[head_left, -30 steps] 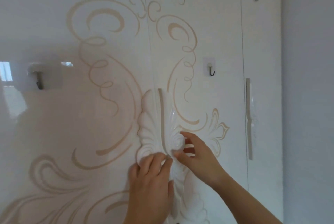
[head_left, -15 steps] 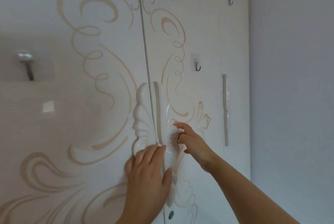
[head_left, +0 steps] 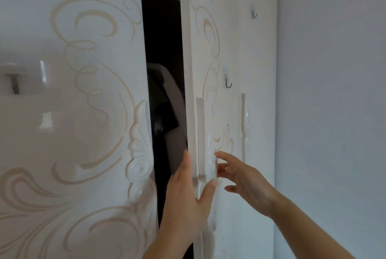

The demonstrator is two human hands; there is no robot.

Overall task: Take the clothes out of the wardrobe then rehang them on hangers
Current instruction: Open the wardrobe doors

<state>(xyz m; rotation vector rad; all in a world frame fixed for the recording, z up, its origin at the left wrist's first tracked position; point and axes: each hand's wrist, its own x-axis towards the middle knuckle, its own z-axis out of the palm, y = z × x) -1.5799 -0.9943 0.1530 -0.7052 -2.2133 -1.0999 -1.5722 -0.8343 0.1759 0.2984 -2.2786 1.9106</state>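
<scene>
We see the wardrobe point(head_left: 83, 112) with a dark gap between its two glossy doors. The left hand point(head_left: 186, 200) grips the free edge of the right-hand door point(head_left: 225, 50): its fingers curl behind the edge and its thumb point(head_left: 210, 187) presses on the front. The right hand point(head_left: 248, 181) holds nothing. Its fingers are loosely spread just beside the carved handle point(head_left: 211, 162), and we cannot tell whether they touch it.

The clothes point(head_left: 169, 116) hang inside the gap, above and just left of the left hand and behind the door edge it holds. We make out a pale garment and a dark one, their long axes running straight up and down; the rest is lost in shadow.

Both doors are cream-white with beige scrollwork, and the left-hand door point(head_left: 73, 133) carries a raised leaf carving along its edge. A small dark hook point(head_left: 229, 84) sits on the right-hand door. A plain pale wall point(head_left: 334, 91) fills the right side.
</scene>
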